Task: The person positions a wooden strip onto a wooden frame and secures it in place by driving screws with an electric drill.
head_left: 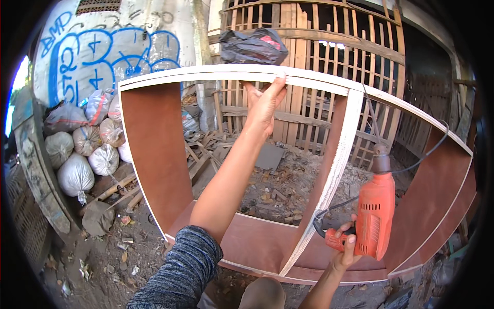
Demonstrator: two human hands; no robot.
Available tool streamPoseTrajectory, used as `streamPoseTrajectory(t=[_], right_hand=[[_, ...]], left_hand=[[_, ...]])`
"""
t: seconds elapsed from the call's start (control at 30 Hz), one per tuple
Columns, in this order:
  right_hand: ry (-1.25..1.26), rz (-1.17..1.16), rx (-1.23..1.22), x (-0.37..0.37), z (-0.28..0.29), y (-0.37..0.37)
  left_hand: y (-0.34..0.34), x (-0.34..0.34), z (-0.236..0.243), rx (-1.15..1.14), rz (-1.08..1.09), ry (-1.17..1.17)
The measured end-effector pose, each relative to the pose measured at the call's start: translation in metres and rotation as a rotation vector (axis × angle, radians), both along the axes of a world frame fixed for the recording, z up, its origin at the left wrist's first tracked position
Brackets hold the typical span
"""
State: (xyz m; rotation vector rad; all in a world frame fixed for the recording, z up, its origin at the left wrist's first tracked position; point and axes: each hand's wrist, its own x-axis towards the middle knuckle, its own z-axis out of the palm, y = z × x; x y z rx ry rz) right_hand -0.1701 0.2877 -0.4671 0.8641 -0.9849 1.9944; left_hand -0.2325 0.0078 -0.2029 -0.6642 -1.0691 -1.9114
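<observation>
My left hand (265, 103) grips the white-edged top rail of a brown two-bay wooden frame (154, 139), thumb over the rail, arm reaching across the left bay. My right hand (345, 250) holds the handle of an orange-red power drill (375, 211) at the lower right. The drill points upward, with a long thin shank reaching to the top rail just right of the white middle upright (345, 139). Whether its tip touches the wood I cannot tell. A dark cord loops beside the drill.
Sacks (105, 159) are piled at the left near a weathered plank (36, 154). Behind are a graffitied wall (82, 51), a wooden slat lattice (293, 51) and a black plastic bag (242, 49). Debris and wood scraps (195, 154) cover the dirt ground. My knee (262, 296) shows below.
</observation>
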Motion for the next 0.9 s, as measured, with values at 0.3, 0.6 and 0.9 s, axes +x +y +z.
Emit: streamPoseTrajectory(t=[0.3, 0.6, 0.9], right_hand=[[0.000, -0.007, 0.039, 0.002, 0.002, -0.005], [-0.011, -0.030, 0.050, 0.006, 0.004, -0.005], [-0.067, -0.016, -0.029, 0.013, 0.011, -0.007]], left_hand=[[-0.016, -0.004, -0.002, 0.138, -0.055, 0.133], [-0.019, -0.020, 0.003, 0.074, 0.000, 0.108], [-0.016, -0.017, 0.006, 0.131, 0.079, 0.075]])
